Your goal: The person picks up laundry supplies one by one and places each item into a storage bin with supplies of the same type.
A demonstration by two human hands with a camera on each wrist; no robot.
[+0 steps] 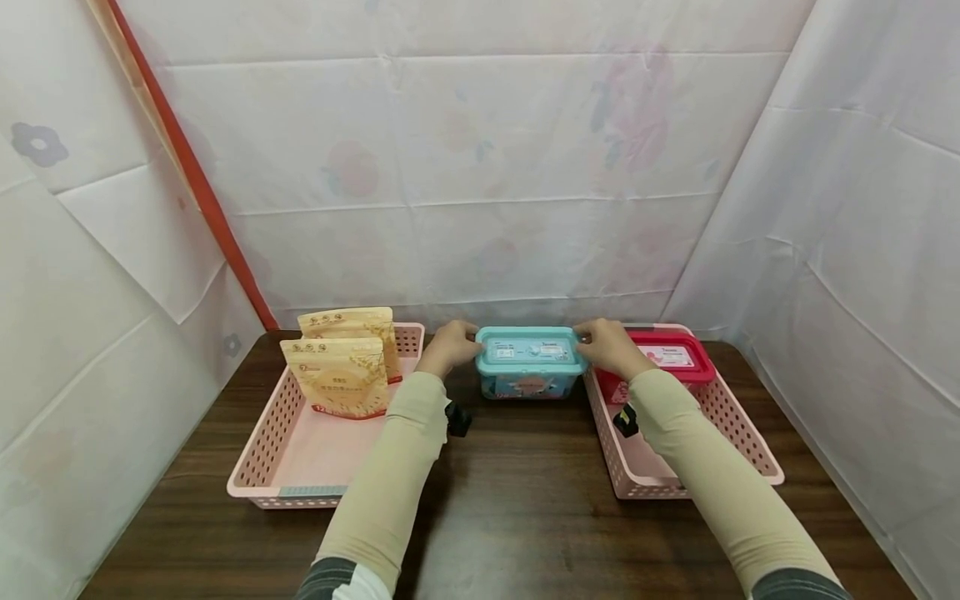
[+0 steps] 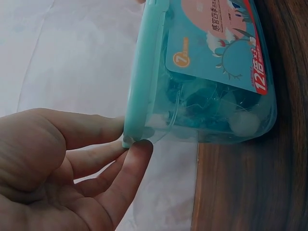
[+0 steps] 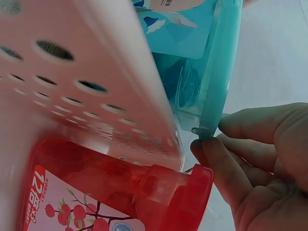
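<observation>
Fingers [image 2: 135, 166] of the left hand [image 1: 450, 347] and right hand [image 1: 613, 347] pinch opposite ends of the lid [image 1: 531, 350] on a teal tub [image 1: 528, 386], near the surface's [image 1: 517, 500] far edge between pink baskets [image 1: 315, 458], presumably for level support.

The front bag [image 1: 341, 379] hides part of the back bag [image 1: 371, 323]. The right sleeve [image 1: 697, 442] covers some red tub [image 1: 678, 358]. Words on top of the blue tub [image 1: 529, 350] are too tiny to read.
</observation>
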